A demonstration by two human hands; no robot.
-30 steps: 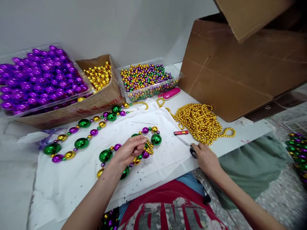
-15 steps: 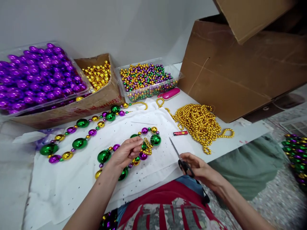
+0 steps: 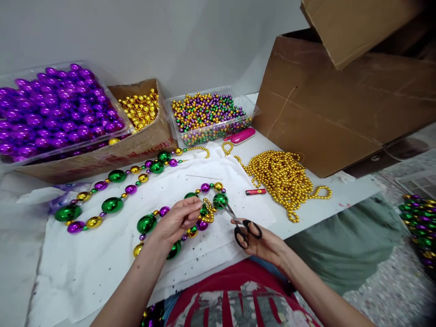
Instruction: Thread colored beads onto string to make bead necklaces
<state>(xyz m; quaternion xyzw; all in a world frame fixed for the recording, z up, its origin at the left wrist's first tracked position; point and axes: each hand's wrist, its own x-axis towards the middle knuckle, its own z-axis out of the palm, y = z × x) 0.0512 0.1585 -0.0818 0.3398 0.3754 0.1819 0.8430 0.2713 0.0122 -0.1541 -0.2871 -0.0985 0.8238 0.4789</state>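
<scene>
My left hand (image 3: 180,218) pinches the end of a bead necklace, where a short bunch of small gold beads (image 3: 208,211) hangs at the fingertips. The rest of that necklace, with large green balls (image 3: 147,224) and purple and gold ones, lies around and under the hand on the white cloth (image 3: 112,263). In my right hand (image 3: 262,243) is a pair of black-handled scissors (image 3: 240,221), fingers in the loops. The scissor blades point at a thin thread beside a green ball (image 3: 220,200); whether they touch the thread I cannot tell.
A second bead necklace (image 3: 112,205) lies at left. Behind stand a tray of purple balls (image 3: 57,109), a box of gold beads (image 3: 139,109) and a tub of mixed beads (image 3: 211,113). Gold bead strands (image 3: 282,179), a red lighter (image 3: 255,192), a needle (image 3: 204,176) and a large carton (image 3: 327,100) are rightward.
My right hand has brought the scissors leftward to the thread near my left hand, and the handles are now spread. My left hand has hardly moved.
</scene>
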